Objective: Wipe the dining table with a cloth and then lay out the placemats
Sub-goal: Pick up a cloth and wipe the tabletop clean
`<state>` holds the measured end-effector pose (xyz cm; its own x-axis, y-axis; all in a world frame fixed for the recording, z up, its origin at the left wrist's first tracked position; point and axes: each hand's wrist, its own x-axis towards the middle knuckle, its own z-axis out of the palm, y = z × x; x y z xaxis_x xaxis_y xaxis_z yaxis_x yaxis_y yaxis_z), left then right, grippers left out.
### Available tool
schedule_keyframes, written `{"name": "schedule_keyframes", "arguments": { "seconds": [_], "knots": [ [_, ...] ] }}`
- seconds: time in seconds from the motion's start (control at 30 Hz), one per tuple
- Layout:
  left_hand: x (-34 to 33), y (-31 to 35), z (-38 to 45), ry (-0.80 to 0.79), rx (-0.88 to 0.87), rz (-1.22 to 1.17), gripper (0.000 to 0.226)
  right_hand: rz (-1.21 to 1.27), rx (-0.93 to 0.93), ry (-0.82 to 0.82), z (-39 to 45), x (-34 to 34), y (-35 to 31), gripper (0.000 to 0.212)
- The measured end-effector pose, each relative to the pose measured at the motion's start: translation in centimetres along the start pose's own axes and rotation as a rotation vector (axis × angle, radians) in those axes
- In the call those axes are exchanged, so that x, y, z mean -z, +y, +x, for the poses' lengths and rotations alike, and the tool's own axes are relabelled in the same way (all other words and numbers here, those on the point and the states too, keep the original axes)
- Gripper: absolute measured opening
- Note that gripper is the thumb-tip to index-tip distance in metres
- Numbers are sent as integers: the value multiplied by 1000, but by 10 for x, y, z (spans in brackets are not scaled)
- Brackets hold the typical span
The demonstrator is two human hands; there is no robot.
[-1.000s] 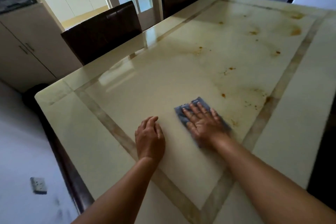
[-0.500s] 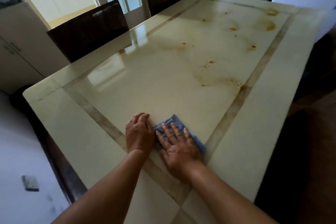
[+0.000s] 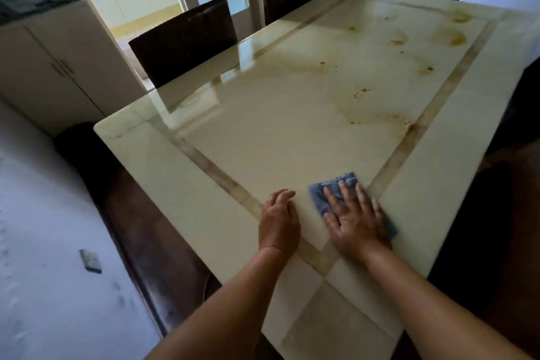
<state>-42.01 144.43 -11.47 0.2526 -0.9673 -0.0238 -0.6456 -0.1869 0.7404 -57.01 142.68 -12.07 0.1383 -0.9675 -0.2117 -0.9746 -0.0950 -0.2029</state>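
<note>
Now right hand (image 3: 355, 222) flat, fingers spread, pressing cloth (image 3: 324, 199): soft, light, bunches easily, so palm-centre. Left hand (image 3: 279, 221) loosely curled, resting on glossy table (image 3: 175, 172).

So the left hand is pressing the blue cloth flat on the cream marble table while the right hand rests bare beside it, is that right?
Not quite: the hands are swapped. In the head view the right hand presses the blue cloth flat on the cream marble table with straight fingers, while the left hand rests bare beside it, apart from the cloth.
</note>
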Motion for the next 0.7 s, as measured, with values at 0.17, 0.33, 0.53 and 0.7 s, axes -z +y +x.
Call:
{"name": "schedule_keyframes", "arguments": {
  "seconds": [0.17,0.33,0.53,0.7],
  "knots": [
    [-3,-1,-8,5,30,-18,31,-46,277,-130,-73,-26,-29,51],
    [-16,9,-17,37,-11,12,29,17,379,-106,-71,-11,7,65],
    [-46,34,-21,13,-54,-6,27,-20,210,-144,-33,11,43,52],
    [-79,65,-13,-1,-56,-58,26,-37,201,-199,2,29,67,54]
  ]
}}
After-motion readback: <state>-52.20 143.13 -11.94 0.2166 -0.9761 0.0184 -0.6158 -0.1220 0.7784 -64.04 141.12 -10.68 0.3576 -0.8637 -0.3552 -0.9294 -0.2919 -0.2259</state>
